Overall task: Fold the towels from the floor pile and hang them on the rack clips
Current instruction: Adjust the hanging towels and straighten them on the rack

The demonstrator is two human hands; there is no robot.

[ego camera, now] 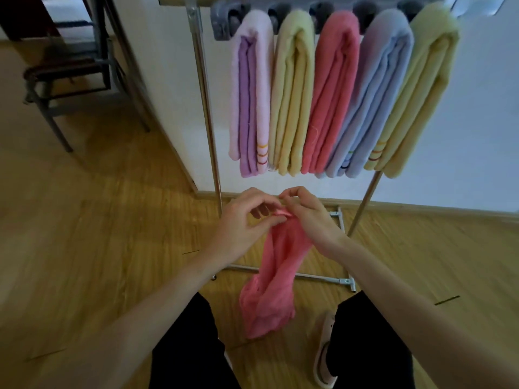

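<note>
A pink towel (273,279) hangs bunched in front of me, its lower end dangling between my knees. My left hand (247,217) and my right hand (306,214) meet at its top edge, and each pinches the cloth with thumb and fingertips. Behind them stands the metal rack (206,108). Several folded towels hang from its grey clips (224,21): a purple towel (250,96), a yellow towel (292,102), a pink hung towel (331,94), a blue towel (376,102) and a second yellow towel (421,99).
The rack's base bars (320,277) lie on the wooden floor just ahead of my feet. A dark metal chair (64,77) stands at the far left beside a white wall corner (163,94). My slippered foot (325,352) is at the lower right.
</note>
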